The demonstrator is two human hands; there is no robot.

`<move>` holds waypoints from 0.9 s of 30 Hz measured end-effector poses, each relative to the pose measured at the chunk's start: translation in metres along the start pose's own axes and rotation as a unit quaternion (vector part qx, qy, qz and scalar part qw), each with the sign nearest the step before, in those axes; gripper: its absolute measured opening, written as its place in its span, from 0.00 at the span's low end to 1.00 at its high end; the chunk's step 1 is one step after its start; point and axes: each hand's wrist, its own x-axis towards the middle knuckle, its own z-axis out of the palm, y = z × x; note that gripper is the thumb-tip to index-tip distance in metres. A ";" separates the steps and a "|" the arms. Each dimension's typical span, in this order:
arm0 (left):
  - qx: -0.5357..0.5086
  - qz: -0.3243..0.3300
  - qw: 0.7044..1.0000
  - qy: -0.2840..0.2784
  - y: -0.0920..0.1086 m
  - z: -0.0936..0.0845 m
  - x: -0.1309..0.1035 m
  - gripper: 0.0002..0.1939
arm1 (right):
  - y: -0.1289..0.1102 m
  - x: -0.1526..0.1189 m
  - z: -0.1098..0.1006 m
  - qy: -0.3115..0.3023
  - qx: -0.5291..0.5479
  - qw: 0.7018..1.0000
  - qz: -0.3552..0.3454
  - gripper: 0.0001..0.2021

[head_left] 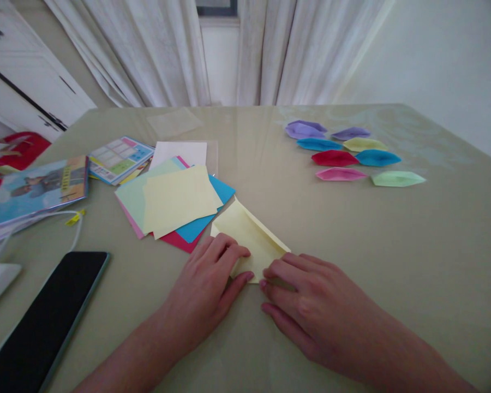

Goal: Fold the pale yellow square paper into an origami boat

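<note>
A: Nearest us, what are the hands doing?

B: The left hand (207, 278) lies flat, fingers pressed down on the near edge of the yellow paper (249, 237); the right hand (306, 297) pins the near corner with its fingertips. Neither pinches; both press against the counter (393, 245).

A: How should the crease go?

B: I'd hold one hand firm and slide the other along the fold, keeping edges lined up so the paper doesn't skew.

A: And past it?

B: Just beside the paper lies the stack of coloured sheets (175, 202); a phone (49, 322) is near left. Farther right, well apart, sit the folded paper boats (343, 155).
</note>
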 end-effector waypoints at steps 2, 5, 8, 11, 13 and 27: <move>-0.014 0.011 0.999 -0.027 -0.003 -0.003 0.000 0.11 | 0.000 0.000 0.000 0.003 -0.001 1.000 0.005 0.06; -0.035 0.021 0.998 -0.052 -0.005 -0.008 0.001 0.14 | 0.001 0.000 -0.001 -0.002 0.003 1.000 0.011 0.06; -0.013 0.012 0.999 -0.033 0.000 -0.005 0.002 0.11 | 0.001 -0.001 -0.001 -0.011 0.006 1.000 0.014 0.06; 0.039 0.005 0.999 -0.011 0.004 0.001 0.002 0.08 | 0.000 0.000 0.000 -0.012 0.006 1.000 0.023 0.06; 0.053 0.013 0.998 -0.013 0.004 0.003 0.003 0.09 | -0.001 0.001 -0.001 -0.013 0.007 0.999 0.029 0.07; 0.033 0.068 0.997 -0.031 -0.001 -0.005 0.000 0.12 | 0.025 0.004 -0.004 0.126 -0.019 0.992 0.012 0.11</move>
